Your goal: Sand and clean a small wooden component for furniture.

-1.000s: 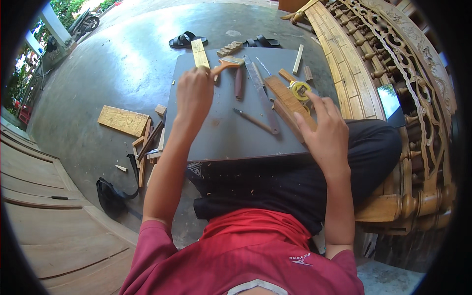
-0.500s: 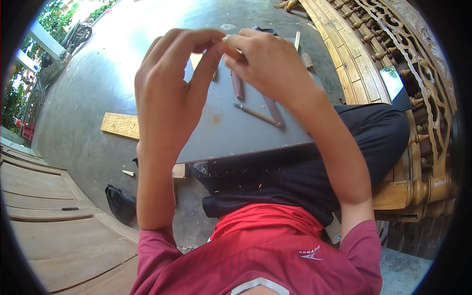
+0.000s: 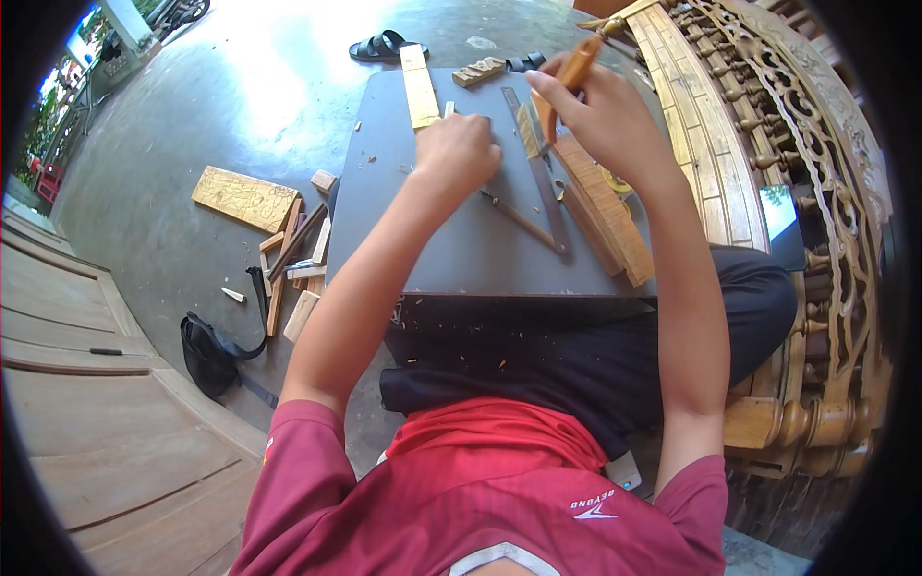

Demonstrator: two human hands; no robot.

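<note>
My left hand (image 3: 463, 154) rests knuckles-up on the grey work board (image 3: 451, 254), fingers curled; whatever is under it is hidden. A thin chisel (image 3: 521, 220) lies just right of it. My right hand (image 3: 603, 117) is raised over the board's far right part, gripping an orange wooden-handled tool (image 3: 574, 69) that points up and away. Below that hand lie a long metal ruler (image 3: 540, 187) and a stack of wooden planks (image 3: 607, 209).
A pale wood strip (image 3: 420, 86) and a small carved block (image 3: 477, 70) lie at the board's far end. On the concrete floor to the left are a carved panel (image 3: 245, 198), wood scraps (image 3: 296, 261), a black bag (image 3: 207, 351) and sandals (image 3: 382, 45). Ornate carved furniture (image 3: 768, 154) stands at the right.
Both hands were held together close to the camera; they have now dropped back to the board, the left resting on it and the right lifted with the orange-handled tool.
</note>
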